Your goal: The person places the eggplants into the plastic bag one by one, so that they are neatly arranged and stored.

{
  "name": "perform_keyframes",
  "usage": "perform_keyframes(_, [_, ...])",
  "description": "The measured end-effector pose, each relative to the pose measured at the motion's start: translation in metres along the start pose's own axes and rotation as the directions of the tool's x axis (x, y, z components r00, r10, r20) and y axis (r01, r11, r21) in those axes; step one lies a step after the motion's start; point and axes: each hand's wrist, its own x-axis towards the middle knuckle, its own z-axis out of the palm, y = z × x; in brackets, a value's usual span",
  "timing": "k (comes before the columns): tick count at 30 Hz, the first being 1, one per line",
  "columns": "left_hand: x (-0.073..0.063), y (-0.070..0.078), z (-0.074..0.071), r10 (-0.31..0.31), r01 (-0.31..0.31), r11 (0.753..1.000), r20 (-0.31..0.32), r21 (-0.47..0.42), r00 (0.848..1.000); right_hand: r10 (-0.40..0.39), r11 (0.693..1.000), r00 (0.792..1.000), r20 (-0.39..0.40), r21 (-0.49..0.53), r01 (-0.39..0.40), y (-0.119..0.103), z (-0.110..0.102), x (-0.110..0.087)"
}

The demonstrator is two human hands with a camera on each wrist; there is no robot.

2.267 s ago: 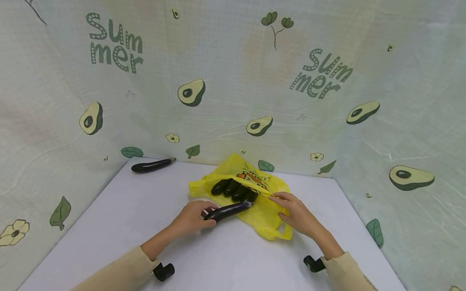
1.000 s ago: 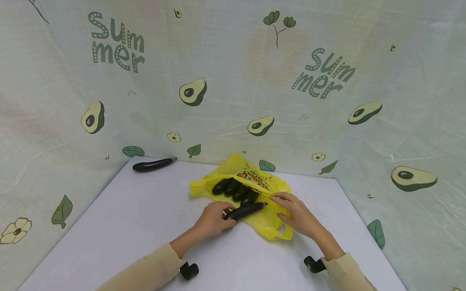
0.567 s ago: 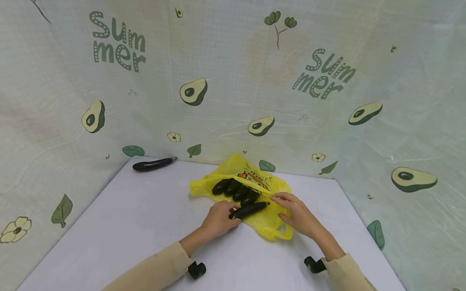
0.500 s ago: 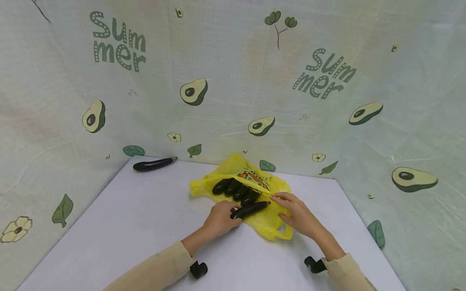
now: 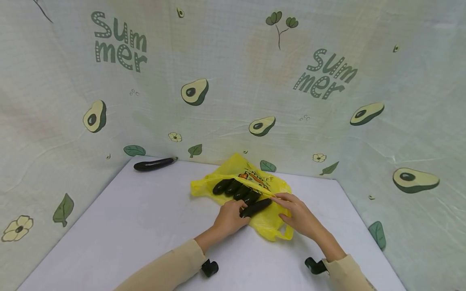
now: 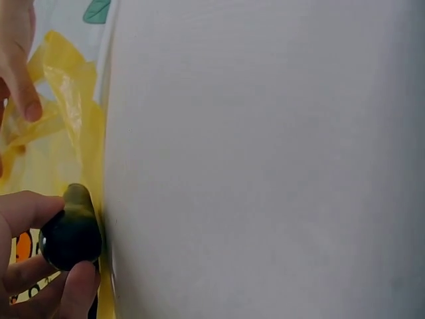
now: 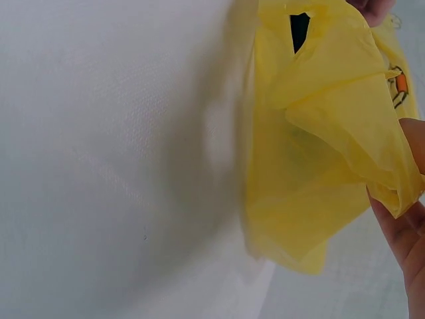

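My left hand (image 5: 231,218) grips a dark, glossy eggplant (image 5: 257,207) by its rounded end; its stem end points right, over the mouth of a yellow plastic bag (image 5: 267,227). In the left wrist view, thumb and fingers surround the near end of this eggplant (image 6: 72,234). My right hand (image 5: 299,215) holds up the bag's upper edge at the right of the opening. The right wrist view has the yellow film (image 7: 319,153) gathered between thumb and fingers. Several eggplants (image 5: 233,188) lie side by side inside the bag, their far ends covered by it.
Another eggplant (image 5: 154,165) lies at the back left corner of the white table (image 5: 145,210). A printed cloth (image 5: 225,60) with avocados and leaves hangs behind and along both sides. A bag handle loop (image 5: 287,233) lies near the right hand.
My left hand has carried the eggplant rightward and slightly away from me, from the bag's front edge into its mouth, beside the others. The right hand and bag have stayed nearly still.
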Motion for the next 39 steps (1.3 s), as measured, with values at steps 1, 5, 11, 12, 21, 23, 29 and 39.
perform_keyframes(1, [0.001,0.0,0.001,-0.001,0.001,1.0,-0.002,-0.007,1.0,0.002,1.0,1.0,0.005,0.003,-0.002,0.0,0.0,0.0])
perform_keyframes(5, [0.003,0.003,0.006,-0.013,0.012,0.999,-0.007,-0.032,1.0,0.014,1.0,1.0,0.025,0.014,-0.015,0.0,0.0,0.0])
perform_keyframes(11, [0.004,0.008,0.012,-0.042,0.042,0.998,-0.014,-0.044,0.999,0.022,1.0,0.999,0.035,0.015,-0.022,0.0,0.001,0.0])
perform_keyframes(12, [0.004,0.009,0.013,-0.046,0.046,0.998,-0.014,-0.049,0.999,0.023,1.0,0.999,0.034,0.017,-0.023,0.0,0.001,0.0])
perform_keyframes(21, [0.006,0.011,0.02,-0.077,0.072,0.99,-0.034,-0.12,0.996,0.005,1.0,1.0,0.017,0.012,-0.005,0.0,0.001,0.0])
perform_keyframes(23, [0.006,0.012,0.021,-0.088,0.082,0.988,-0.037,-0.134,0.995,0.004,1.0,1.0,0.018,0.012,-0.004,0.0,0.001,0.0])
perform_keyframes(29, [0.007,0.015,0.024,-0.107,0.098,0.982,-0.043,-0.162,0.993,-0.001,1.0,1.0,0.026,0.0,0.001,0.0,0.001,0.0])
perform_keyframes(39, [0.011,0.018,0.03,-0.148,0.134,0.97,-0.055,-0.204,0.987,0.011,1.0,1.0,0.023,0.013,-0.011,-0.001,0.001,0.001])
